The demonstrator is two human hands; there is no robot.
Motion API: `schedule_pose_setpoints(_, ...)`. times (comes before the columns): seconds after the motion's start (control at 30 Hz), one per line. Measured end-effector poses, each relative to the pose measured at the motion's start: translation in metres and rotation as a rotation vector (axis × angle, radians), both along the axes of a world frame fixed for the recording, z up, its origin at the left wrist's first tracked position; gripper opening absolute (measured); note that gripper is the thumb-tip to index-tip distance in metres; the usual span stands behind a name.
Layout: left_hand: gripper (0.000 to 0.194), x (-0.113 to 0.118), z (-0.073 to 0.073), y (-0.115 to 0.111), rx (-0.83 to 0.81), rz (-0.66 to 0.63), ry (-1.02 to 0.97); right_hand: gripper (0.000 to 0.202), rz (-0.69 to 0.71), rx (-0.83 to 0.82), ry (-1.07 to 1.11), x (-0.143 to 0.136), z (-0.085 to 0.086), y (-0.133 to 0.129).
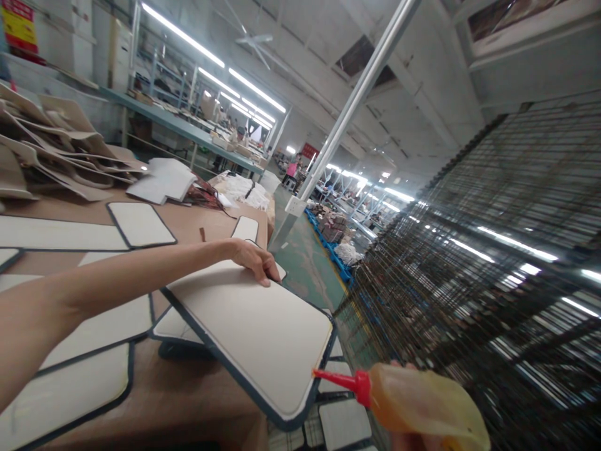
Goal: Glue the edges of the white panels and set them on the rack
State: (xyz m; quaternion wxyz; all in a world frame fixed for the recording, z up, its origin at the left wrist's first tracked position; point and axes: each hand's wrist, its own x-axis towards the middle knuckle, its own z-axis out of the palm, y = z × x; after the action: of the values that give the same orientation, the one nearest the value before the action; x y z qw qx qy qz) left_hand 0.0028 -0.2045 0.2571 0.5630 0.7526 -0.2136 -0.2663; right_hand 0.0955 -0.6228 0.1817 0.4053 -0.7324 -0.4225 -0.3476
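My left hand (pixel 256 260) grips the far edge of a white panel with a dark blue border (pixel 248 326), thumb on its top face. The panel is tilted and overhangs the table edge. In my right hand (pixel 406 432), mostly hidden behind it, is a glue bottle (pixel 422 401) of clear plastic with amber liquid inside. Its red nozzle points left, and the tip meets the panel's near right border. Beneath the held panel lies another white panel (pixel 176 326) with the same dark edging.
More bordered panels (pixel 70 401) lie on the brown-covered table (pixel 188 401). Tan curved pieces (pixel 56 144) are heaped at the back left beside white sheets (pixel 162 178). A wire rack (pixel 493 250) stands close on the right. A metal post (pixel 328 144) rises beyond the table.
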Motion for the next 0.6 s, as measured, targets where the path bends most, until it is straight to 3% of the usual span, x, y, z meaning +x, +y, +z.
schedule_pose_setpoints(0.07, 0.04, 0.0, -0.001, 0.002, -0.003, -0.003, -0.001, 0.033, -0.024, -0.177, -0.343, 0.012, 0.011, -0.007)
schedule_pose_setpoints(0.17, 0.039, 0.001, -0.004, 0.005, -0.001, -0.005, -0.009, 0.038, -0.099, -0.452, -1.108, 0.018, 0.034, -0.008)
schedule_pose_setpoints(0.2, 0.039, 0.001, -0.004, 0.006, 0.002, -0.007, -0.013, 0.039, -0.093, -0.475, -1.208, 0.015, 0.041, -0.005)
schedule_pose_setpoints(0.23, 0.039, 0.001, -0.004, 0.007, 0.007, -0.009, -0.021, 0.038, -0.061, -0.435, -1.159, 0.01, 0.046, 0.001)
schedule_pose_setpoints(0.4, 0.04, -0.002, -0.002, 0.009, 0.037, -0.023, -0.056, 0.046, 0.227, 0.154, -0.002, -0.027, 0.052, 0.043)
schedule_pose_setpoints(0.5, 0.04, -0.005, 0.001, 0.008, 0.061, -0.018, -0.083, 0.047, 0.307, 0.3, 0.286, -0.035, 0.047, 0.053)
schedule_pose_setpoints(0.6, 0.041, -0.008, 0.003, 0.008, 0.054, -0.007, -0.084, 0.039, 0.33, 0.38, 0.394, -0.023, 0.033, 0.04)
